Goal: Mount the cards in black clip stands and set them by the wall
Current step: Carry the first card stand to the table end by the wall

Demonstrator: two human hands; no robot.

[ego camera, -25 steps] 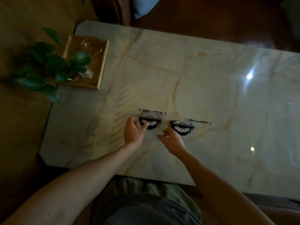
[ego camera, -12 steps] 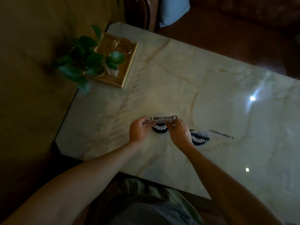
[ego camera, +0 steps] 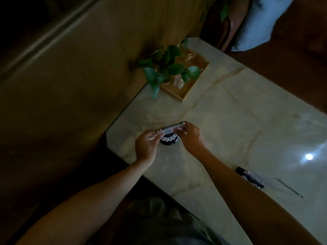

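A clear card stands edge-up in a black clip stand with a white scalloped rim, near the marble table's left end beside the wall. My left hand pinches the card's left end and my right hand pinches its right end. A second black clip stand lies at the right near the table's front edge, partly hidden behind my right forearm, with a thin card edge just right of it.
A wooden tray with a leafy green plant and glassware stands at the table's far left corner by the wall. A blue cushion lies beyond the table. Bright light reflections sit on the marble at right.
Both hands have carried the card and its stand leftward toward the wall end of the table. The second stand stays behind at the right. My view has swung left.
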